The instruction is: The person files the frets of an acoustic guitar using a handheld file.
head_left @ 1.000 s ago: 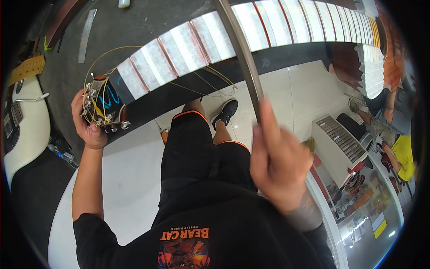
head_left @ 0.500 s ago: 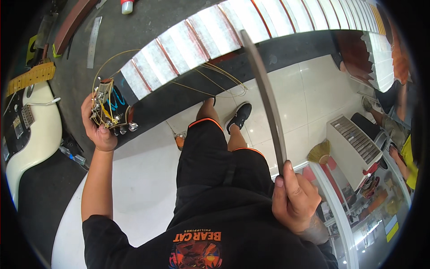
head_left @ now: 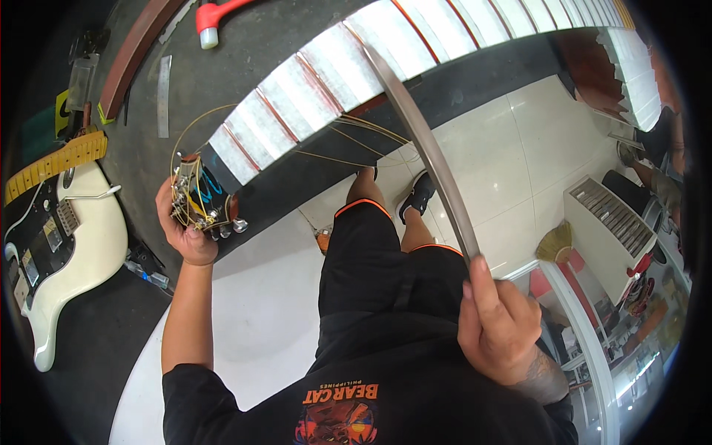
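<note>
A guitar neck lies across the top of the view, its fingerboard (head_left: 293,93) covered in white tape with the frets bare between the strips. My left hand (head_left: 185,236) is closed around the headstock (head_left: 211,194), where tuning pegs and loose, curling strings show. In my right hand (head_left: 500,322) is a long, narrow metal file (head_left: 426,141), gripped at its near end with the index finger stretched along it. The file's far end overlaps the fingerboard at one of the frets; whether it presses on the fret I cannot tell.
A cream electric guitar (head_left: 89,245) lies on the dark bench at left. Behind the neck are a red mallet (head_left: 211,22), a steel ruler (head_left: 164,96) and a brown beam (head_left: 137,63). At right stand a white box of slim tools (head_left: 604,230), a broom (head_left: 555,243) and a glass case (head_left: 593,356).
The file's far end has shifted left along the neck, onto a fret nearer the headstock. My left hand keeps its grip. The whole view has swung slightly, bringing more of the mallet into sight.
</note>
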Demonstrator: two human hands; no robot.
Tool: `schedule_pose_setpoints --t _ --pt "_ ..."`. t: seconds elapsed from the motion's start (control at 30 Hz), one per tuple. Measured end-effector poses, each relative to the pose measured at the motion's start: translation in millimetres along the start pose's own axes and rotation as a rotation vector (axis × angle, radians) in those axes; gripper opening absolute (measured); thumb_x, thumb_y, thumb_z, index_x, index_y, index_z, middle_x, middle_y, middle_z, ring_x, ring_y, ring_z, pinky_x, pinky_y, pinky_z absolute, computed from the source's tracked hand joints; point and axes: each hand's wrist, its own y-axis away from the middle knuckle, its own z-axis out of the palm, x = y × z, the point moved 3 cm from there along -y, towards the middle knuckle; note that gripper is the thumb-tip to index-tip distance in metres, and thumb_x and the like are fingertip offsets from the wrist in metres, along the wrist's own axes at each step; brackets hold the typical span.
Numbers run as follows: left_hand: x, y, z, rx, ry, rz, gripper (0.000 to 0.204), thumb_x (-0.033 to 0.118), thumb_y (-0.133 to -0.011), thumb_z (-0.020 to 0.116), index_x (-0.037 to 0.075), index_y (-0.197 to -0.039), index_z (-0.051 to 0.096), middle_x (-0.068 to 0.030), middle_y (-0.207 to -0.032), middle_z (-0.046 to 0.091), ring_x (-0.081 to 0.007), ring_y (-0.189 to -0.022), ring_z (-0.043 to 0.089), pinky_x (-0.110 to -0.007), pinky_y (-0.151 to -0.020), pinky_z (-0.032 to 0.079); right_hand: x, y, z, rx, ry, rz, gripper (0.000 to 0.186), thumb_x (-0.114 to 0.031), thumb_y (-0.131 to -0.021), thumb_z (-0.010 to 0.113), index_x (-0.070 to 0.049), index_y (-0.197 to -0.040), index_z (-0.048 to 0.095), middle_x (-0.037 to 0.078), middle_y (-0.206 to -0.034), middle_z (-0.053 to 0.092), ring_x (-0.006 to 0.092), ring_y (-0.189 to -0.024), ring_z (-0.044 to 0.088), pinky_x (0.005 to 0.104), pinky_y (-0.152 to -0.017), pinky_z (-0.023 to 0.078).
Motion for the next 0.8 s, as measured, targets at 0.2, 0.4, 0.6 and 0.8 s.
schedule_pose_setpoints --t 0.2,0.4,0.6,0.8 --pt "-4.3 1.8 -2.1 -0.019 0.002 0.002 0.081 0.066 -0.096 0.054 0.0 -0.143 0.044 -0.0246 -0.145 0.046 -0.034 -0.133 0.05 -0.047 -0.112 0.039 -22.1 -103.8 9.7 -0.037 0.089 -0.043 0.054 0.007 -0.088 0.072 0.001 -0.14 0.061 0.009 -0.065 0.053 0.0209 -0.05 0.051 0.0327 -0.048 0.043" --pt "7.2 -3.1 0.7 0.047 0.005 0.005 0.079 0.065 -0.095 0.056 -0.005 -0.13 0.052 -0.0272 -0.134 0.053 -0.0342 -0.124 0.054 -0.045 -0.108 0.04 -6.6 -29.9 10.7 0.002 0.123 -0.025 0.054 0.008 -0.084 0.073 0.002 -0.136 0.063 0.009 -0.067 0.056 0.0219 -0.052 0.055 0.0332 -0.05 0.046" --pt "7.3 -6.3 3.9 0.034 0.016 0.013 0.078 0.065 -0.095 0.057 -0.006 -0.128 0.053 -0.0271 -0.133 0.054 -0.0348 -0.124 0.053 -0.045 -0.109 0.039 -14.8 -36.9 4.2 -0.005 0.158 -0.066 0.058 0.009 -0.079 0.072 0.005 -0.136 0.061 0.007 -0.071 0.056 0.0188 -0.05 0.051 0.0324 -0.045 0.045" --pt "5.6 -0.4 0.9 0.049 0.001 0.005 0.078 0.065 -0.095 0.057 -0.006 -0.128 0.055 -0.0264 -0.134 0.054 -0.0352 -0.126 0.053 -0.045 -0.109 0.04 -19.5 -84.1 15.0 -0.004 0.052 -0.023 0.056 0.009 -0.086 0.071 0.001 -0.14 0.06 0.009 -0.064 0.052 0.022 -0.051 0.053 0.0371 -0.049 0.043"
